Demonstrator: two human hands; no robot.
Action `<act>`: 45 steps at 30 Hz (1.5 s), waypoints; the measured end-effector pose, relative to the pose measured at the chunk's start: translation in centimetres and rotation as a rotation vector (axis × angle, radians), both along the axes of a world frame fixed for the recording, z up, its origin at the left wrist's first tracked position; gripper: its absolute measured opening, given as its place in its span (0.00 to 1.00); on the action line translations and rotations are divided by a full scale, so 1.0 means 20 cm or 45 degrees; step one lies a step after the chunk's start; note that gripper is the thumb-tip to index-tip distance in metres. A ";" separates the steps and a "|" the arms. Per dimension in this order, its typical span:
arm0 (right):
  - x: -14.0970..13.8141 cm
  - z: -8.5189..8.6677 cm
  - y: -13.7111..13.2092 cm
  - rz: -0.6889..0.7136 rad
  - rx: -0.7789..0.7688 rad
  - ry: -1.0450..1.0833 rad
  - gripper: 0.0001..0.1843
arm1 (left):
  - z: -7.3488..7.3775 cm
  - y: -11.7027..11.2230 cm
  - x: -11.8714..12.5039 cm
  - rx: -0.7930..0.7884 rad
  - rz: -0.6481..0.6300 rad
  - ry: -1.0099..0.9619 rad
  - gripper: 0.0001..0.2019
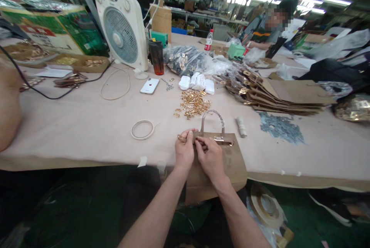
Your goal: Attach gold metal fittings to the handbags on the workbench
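Observation:
A tan leather bag piece [228, 163] with a clear arched handle [212, 119] lies at the near table edge. My left hand [185, 149] is closed, pinching a small gold metal fitting [181, 138] at the piece's top left corner. My right hand [210, 157] is closed too, its fingertips pinching at the same top edge beside the left hand. A gold bar clasp [224, 141] sits along the top edge to the right. A loose pile of gold fittings [193, 103] lies just beyond.
A stack of tan bag pieces [277, 96], grey metal bits [279, 126], tape ring [142, 129], white phone [149, 85], dark tumbler [156, 57], box fan [123, 28] and bagged hardware [185, 59] are on the table. Another person's arm [10, 109] is at left; a seated person [268, 24] is far right.

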State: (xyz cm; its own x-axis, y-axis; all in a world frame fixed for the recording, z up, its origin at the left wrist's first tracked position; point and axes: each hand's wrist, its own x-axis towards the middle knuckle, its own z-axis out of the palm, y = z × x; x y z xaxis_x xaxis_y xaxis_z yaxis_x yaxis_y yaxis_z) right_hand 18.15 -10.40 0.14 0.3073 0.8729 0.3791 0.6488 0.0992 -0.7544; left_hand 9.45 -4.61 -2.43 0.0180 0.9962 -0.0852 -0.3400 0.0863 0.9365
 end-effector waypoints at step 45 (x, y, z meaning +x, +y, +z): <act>0.75 0.10 0.42 0.012 -0.043 0.595 0.26 | 0.17 0.03 -0.08 0.571 -0.117 1.323 0.16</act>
State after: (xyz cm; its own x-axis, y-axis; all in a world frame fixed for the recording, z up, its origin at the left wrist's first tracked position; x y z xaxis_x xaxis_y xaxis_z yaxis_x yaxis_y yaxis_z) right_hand 33.21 -2.06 2.14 0.4302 0.8859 0.1736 0.2381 0.0742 -0.9684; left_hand 7.92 -4.05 0.89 0.2216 0.9392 0.2624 0.6100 -0.3434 0.7142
